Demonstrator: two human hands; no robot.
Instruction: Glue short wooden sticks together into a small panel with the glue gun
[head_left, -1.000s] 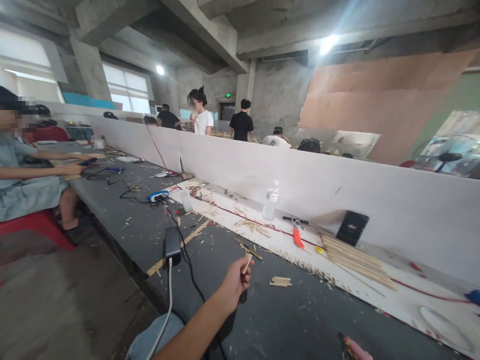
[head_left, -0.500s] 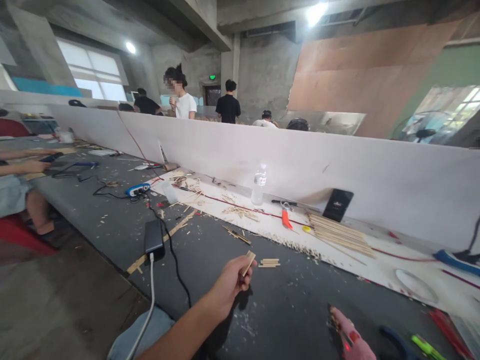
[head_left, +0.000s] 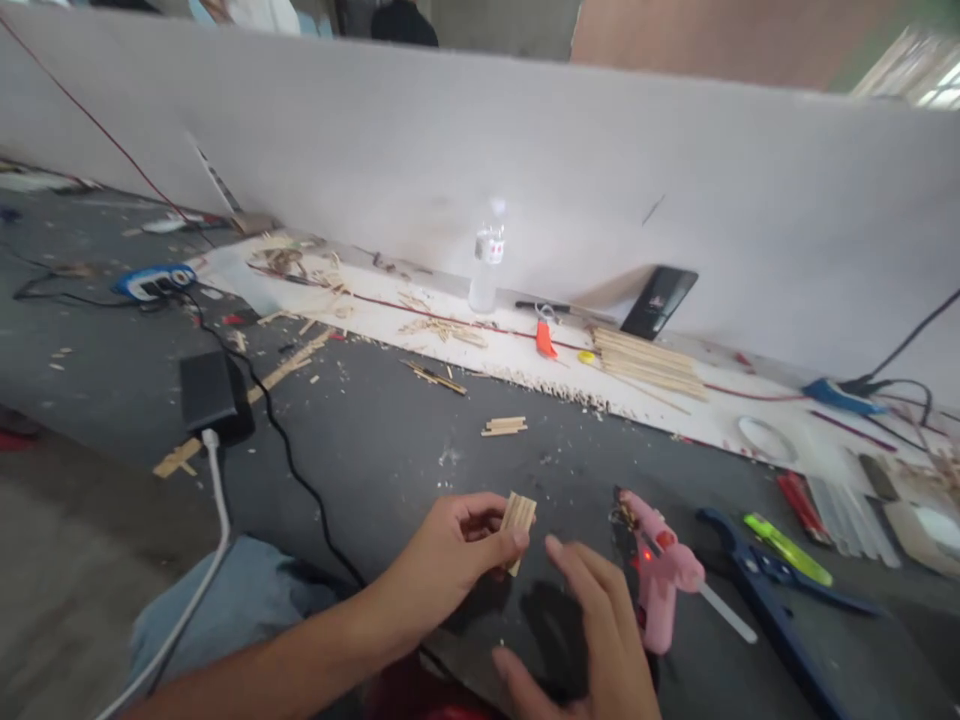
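Between the thumb and fingers of my left hand is a small flat panel of short wooden sticks lying side by side. My right hand is just to the right of it, thumb and fingers spread, touching nothing. A pink hot glue gun with a clear glue stick in its rear and a red light on stands right beside my right hand. Beyond my left hand, several loose short sticks lie on the dark table.
Long sticks, a plastic bottle, an orange-handled tool and a phone are along the white partition. Right: blue-handled cutters, a green utility knife. Left: a black power adapter with cables.
My view has tilted down toward the table. My right hand has come into view, spread, near the panel. The pink glue gun now shows in full; my left hand still holds the panel.
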